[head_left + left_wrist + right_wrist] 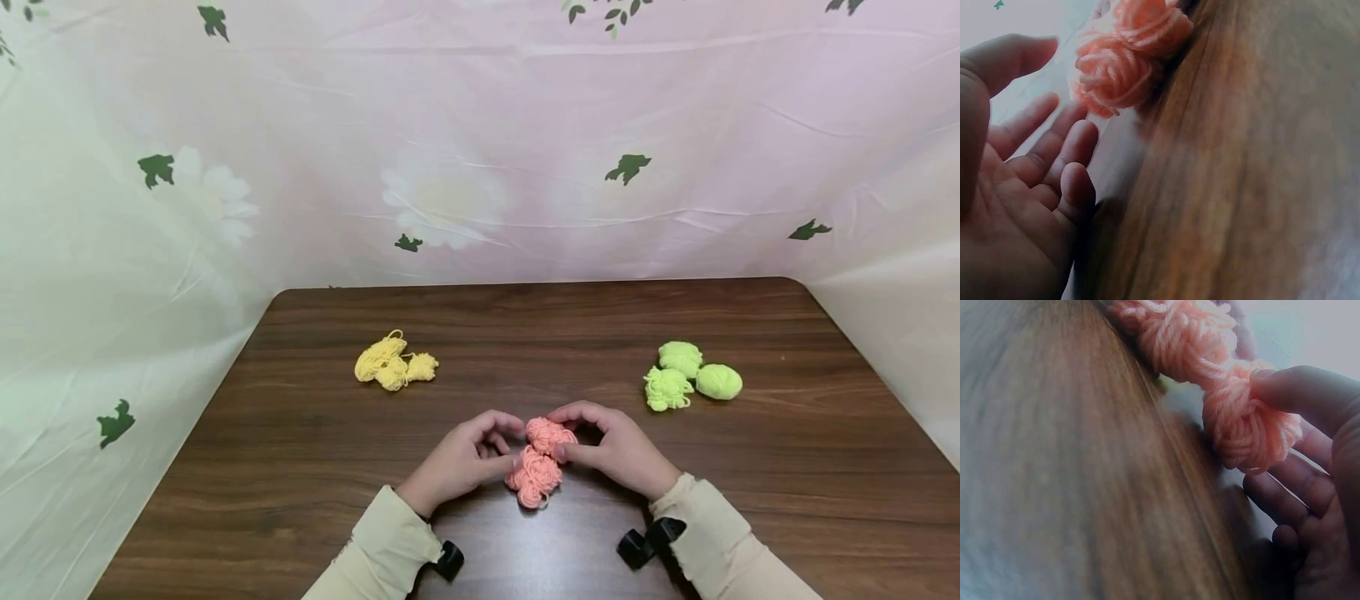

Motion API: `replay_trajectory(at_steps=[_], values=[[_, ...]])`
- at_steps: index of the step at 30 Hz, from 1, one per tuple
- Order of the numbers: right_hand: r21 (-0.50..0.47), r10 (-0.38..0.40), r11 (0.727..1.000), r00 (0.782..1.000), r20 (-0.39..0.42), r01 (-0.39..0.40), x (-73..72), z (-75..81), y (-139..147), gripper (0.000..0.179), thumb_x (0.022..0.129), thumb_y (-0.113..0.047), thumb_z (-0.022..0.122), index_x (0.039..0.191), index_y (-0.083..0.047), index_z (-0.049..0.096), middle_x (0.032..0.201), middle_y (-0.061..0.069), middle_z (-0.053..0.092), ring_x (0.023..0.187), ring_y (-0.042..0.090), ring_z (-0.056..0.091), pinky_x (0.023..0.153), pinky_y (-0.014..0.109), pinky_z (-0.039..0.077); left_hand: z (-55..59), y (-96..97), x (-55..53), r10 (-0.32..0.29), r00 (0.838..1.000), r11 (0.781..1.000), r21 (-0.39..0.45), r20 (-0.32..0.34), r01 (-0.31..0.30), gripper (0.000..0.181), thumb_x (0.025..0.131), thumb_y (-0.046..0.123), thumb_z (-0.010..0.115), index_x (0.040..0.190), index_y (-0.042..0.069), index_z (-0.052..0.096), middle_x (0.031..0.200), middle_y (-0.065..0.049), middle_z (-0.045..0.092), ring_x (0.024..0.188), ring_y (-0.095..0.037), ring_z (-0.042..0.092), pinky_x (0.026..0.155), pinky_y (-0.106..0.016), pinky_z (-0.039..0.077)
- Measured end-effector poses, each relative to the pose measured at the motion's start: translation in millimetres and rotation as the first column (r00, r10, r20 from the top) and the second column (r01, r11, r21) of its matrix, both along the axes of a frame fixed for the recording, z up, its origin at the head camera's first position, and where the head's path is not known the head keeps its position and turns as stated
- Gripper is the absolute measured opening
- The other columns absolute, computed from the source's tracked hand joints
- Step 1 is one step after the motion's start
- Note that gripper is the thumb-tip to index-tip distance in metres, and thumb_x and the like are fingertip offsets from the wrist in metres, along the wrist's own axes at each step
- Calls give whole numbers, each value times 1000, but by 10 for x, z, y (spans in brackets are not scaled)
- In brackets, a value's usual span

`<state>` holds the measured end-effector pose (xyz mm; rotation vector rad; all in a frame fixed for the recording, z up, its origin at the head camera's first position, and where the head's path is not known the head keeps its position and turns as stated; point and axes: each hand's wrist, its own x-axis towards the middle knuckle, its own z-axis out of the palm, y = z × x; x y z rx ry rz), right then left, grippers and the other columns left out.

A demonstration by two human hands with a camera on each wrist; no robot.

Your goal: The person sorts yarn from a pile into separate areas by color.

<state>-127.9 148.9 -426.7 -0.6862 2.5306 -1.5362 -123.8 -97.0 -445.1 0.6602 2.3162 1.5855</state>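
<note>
Coral-pink balls of yarn lie bunched together between the two hands near the middle of the table. My right hand (621,450) holds the farther yarn ball (550,435), thumb on its near side and fingers behind it. The nearer yarn ball (537,472) touches it, with a small loop of yarn sticking out at the front. On the left side, my left hand (467,457) has its thumb tip right beside the nearer ball. In the left wrist view its fingers (1077,144) are loosely bent, palm up, below the yarn (1113,75), with nothing between them and the thumb.
A cluster of yellow yarn balls (392,365) lies at the back left of the brown wooden table (300,492). Three lime-green yarn balls (680,358) sit together at the back right. A patterned cloth (510,150) hangs behind and beside the table.
</note>
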Motion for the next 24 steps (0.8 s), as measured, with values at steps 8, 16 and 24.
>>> replay_trajectory(at_steps=[8, 16, 24], values=[[7, -7, 1000, 1000, 25, 7, -9, -21, 13, 32, 78, -21, 75, 109, -18, 65, 105, -7, 65, 98, 12, 58, 88, 39, 44, -34, 8, -2, -22, 1000, 997, -68, -2, 22, 43, 78, 32, 75, 116, 22, 59, 110, 5, 61, 86, -18, 56, 65, -24, 47], [26, -15, 1000, 1000, 10, 15, -112, -309, 77, 34, 77, -36, 75, 108, -33, 63, 103, -17, 63, 98, 8, 57, 88, 34, 43, -21, 22, 21, -54, 994, 983, -180, -93, 37, 43, 73, 38, 78, 110, 23, 60, 99, 9, 60, 86, -12, 55, 68, -23, 46], [17, -14, 1000, 1000, 3, 14, -110, -307, 79, 34, 76, -38, 75, 108, -33, 64, 103, -17, 64, 97, 8, 58, 86, 31, 44, -10, 53, 42, -131, 975, 955, -288, -177, 76, 41, 73, 39, 78, 108, 27, 61, 92, 15, 56, 82, -6, 52, 72, -18, 43]])
